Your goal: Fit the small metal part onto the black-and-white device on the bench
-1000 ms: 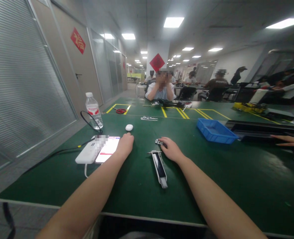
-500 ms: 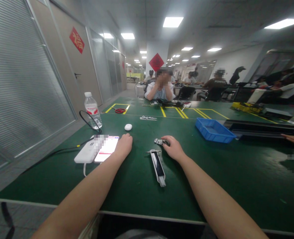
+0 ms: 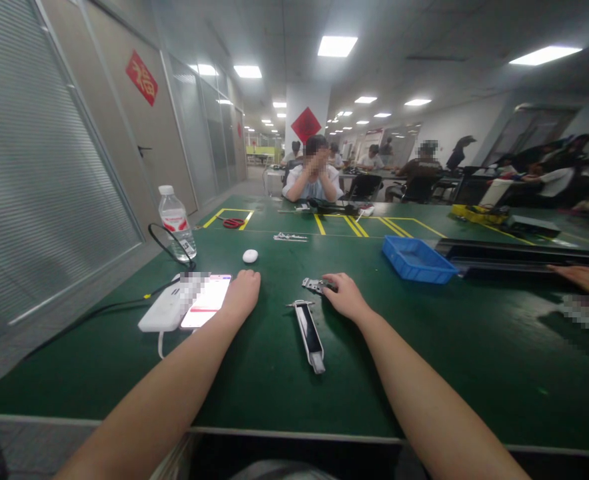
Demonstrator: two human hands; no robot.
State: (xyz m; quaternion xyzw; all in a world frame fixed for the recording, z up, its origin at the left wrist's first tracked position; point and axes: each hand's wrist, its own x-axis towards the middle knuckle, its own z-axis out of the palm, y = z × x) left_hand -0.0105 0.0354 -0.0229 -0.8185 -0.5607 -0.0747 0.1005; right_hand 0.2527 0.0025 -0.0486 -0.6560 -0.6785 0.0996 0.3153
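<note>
My right hand [image 3: 345, 297] has its thumb and index finger closed about the right end of a small silvery metal piece with holes [image 3: 312, 285], which lies low over the green table. Just below it is a long white device with a dark face [image 3: 309, 332]; a thin metal crosspiece sits at its top and a grey tip at its near end. My left hand [image 3: 244, 291] rests on the table with its fingers curled under, beside a lit phone [image 3: 213, 303]. I see nothing in it, though the fingertips are hidden. A small white rounded case [image 3: 250, 256] lies just beyond.
At the left stand a water bottle [image 3: 177, 223] and a white box [image 3: 159, 310] with cables. Further off lie red-handled scissors [image 3: 233, 223] and a flat metal piece [image 3: 290, 237]. A blue tray [image 3: 418, 260] is at the right, near another person's hand [image 3: 582, 277].
The view has turned slightly, so most things sit further left. My right fingers have shifted on the metal piece, and its dark round part shows less. My left hand stays put.
</note>
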